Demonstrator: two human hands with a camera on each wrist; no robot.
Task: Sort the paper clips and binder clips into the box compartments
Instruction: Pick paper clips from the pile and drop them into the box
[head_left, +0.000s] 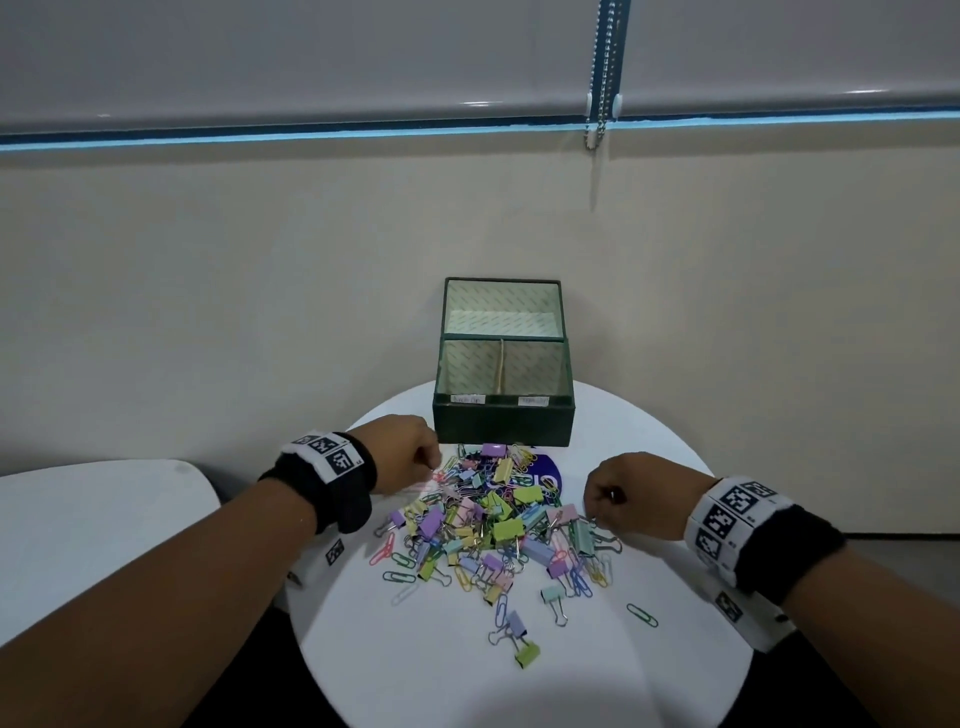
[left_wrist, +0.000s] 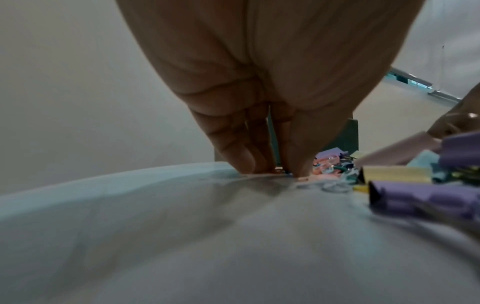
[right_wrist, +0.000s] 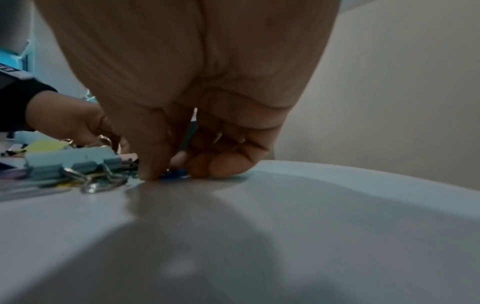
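A heap of pastel binder clips and coloured paper clips lies on the round white table. Behind it stands a dark green box, lid up, with two labelled front compartments split by a divider; both look bare. My left hand is at the heap's far left edge by the box's corner. Its fingertips pinch a small clip against the tabletop. My right hand is at the heap's right edge. It pinches a blue paper clip on the table, and a green clip shows inside its curled fingers.
Stray clips lie nearer me: a green paper clip at the right and a lime binder clip in front. A second white table stands at the left. The wall rises directly behind the box. A blue sticker shows under the heap.
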